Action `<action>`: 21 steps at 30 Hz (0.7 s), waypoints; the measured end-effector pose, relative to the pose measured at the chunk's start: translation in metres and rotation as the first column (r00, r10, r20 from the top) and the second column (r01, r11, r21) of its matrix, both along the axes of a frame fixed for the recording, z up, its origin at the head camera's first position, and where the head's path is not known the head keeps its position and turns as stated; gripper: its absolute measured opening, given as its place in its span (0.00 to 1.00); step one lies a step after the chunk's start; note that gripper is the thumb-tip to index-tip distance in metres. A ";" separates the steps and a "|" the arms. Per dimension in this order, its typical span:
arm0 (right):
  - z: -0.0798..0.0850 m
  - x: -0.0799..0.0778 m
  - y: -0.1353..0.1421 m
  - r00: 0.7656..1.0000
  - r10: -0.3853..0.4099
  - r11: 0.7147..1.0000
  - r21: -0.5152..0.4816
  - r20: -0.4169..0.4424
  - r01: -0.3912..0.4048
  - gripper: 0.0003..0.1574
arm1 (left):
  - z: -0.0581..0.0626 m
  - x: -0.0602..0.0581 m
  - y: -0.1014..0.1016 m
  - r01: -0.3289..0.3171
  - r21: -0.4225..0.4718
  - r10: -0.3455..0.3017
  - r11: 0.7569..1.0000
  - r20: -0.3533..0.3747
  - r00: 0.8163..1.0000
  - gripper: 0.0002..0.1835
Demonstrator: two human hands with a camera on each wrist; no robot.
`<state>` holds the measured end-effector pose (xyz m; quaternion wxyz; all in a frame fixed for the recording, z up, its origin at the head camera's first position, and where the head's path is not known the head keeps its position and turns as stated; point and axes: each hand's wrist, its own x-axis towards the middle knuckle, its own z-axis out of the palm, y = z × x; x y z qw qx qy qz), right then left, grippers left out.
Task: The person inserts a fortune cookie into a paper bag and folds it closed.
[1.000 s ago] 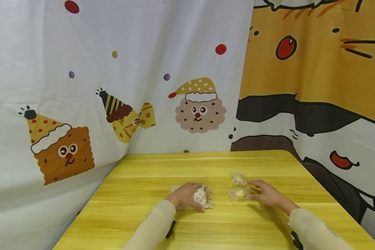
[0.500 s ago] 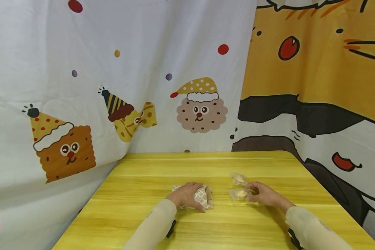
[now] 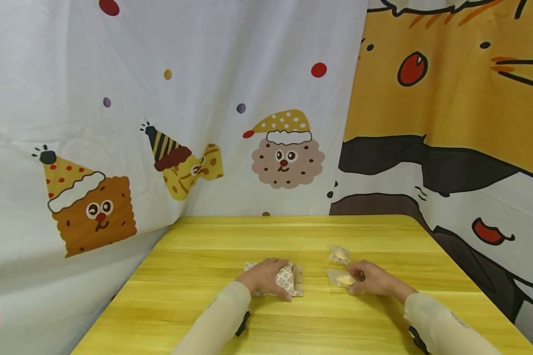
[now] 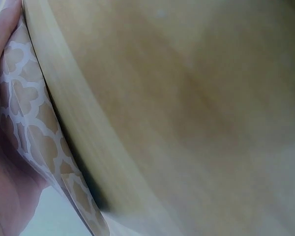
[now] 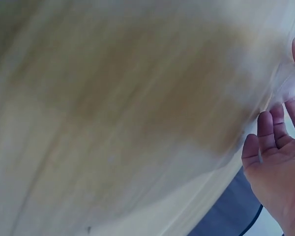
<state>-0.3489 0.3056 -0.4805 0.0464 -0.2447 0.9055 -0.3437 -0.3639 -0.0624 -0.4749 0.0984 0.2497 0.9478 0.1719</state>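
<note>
My left hand [image 3: 264,278] lies over a small paper bag [image 3: 285,279] with a beige and white lattice pattern, its thumb and fingers gripping opposite sides. The bag's open mouth faces right. In the left wrist view, the patterned paper [image 4: 32,103] runs along the palm. On the right, my right hand [image 3: 375,279] pinches the right edge of a clear packet [image 3: 342,278] with a pale yellow piece inside. Just behind it lies a second, similar packet [image 3: 339,254]. The right wrist view shows the right hand [image 5: 280,157] at the frame's edge, with the packet's grip barely visible.
Both packets and the bag are on a yellow wood-grain table [image 3: 266,325]. A white cartoon-printed curtain [image 3: 195,59] hangs at the back and left. At the right hangs an orange, black and white cartoon cloth [image 3: 439,103]. Each wrist wears a dark strap under a pale sleeve.
My right thumb and fingers have closed in on the nearer packet, which has shifted slightly right. My left hand and the bag have stayed put. The head view has turned slightly.
</note>
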 end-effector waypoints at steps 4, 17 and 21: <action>0.000 0.004 -0.003 0.999 0.005 1.000 0.019 -0.042 -0.004 0.30 | 0.002 0.002 0.000 0.002 0.013 -0.002 1.000 0.008 1.000 0.60; 0.005 0.007 -0.041 0.995 0.012 0.999 0.053 -0.101 -0.007 0.30 | 0.000 0.000 0.005 0.001 0.050 -0.002 0.999 0.029 1.000 0.61; 0.007 0.005 -0.056 0.993 -0.006 0.998 0.062 -0.119 0.014 0.29 | 0.000 0.001 0.009 0.034 0.038 -0.035 0.999 0.015 0.999 0.62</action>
